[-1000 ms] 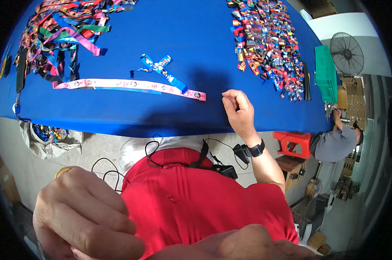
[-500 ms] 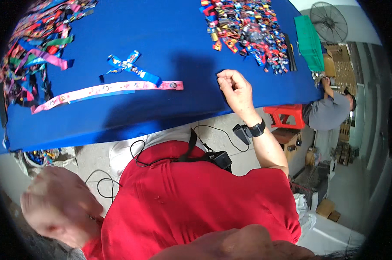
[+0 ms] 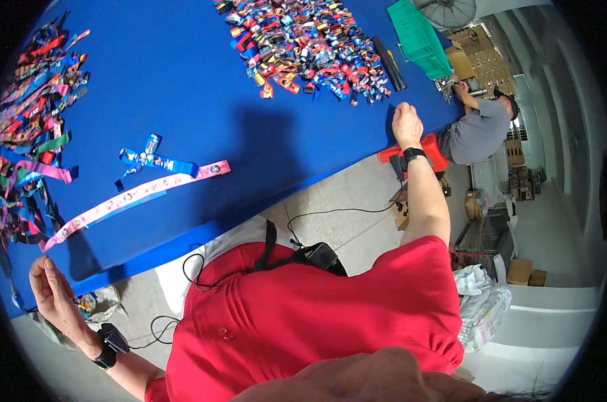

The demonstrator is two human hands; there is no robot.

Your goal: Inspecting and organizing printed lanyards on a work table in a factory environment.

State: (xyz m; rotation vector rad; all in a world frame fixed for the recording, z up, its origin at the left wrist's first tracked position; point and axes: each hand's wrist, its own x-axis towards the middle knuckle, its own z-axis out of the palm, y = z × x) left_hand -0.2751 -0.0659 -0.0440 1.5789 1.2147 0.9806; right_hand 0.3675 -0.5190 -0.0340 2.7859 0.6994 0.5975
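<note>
Head view | left hand (image 3: 56, 298): unclenched, empty | pink strap (image 3: 130, 197): end just beyond it | right hand (image 3: 408, 125): curled, contents unclear

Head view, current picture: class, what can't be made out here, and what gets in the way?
All in the head view:
Right hand: its curled fingers hide whether anything is in the palm.
Blue strip: its full width is hidden by the pink ribbon.
Fan: cut off by the upper edge.
Pale sack: partly hidden by the table and left hand.
Co-worker's hand: too small to tell what it holds.
</note>
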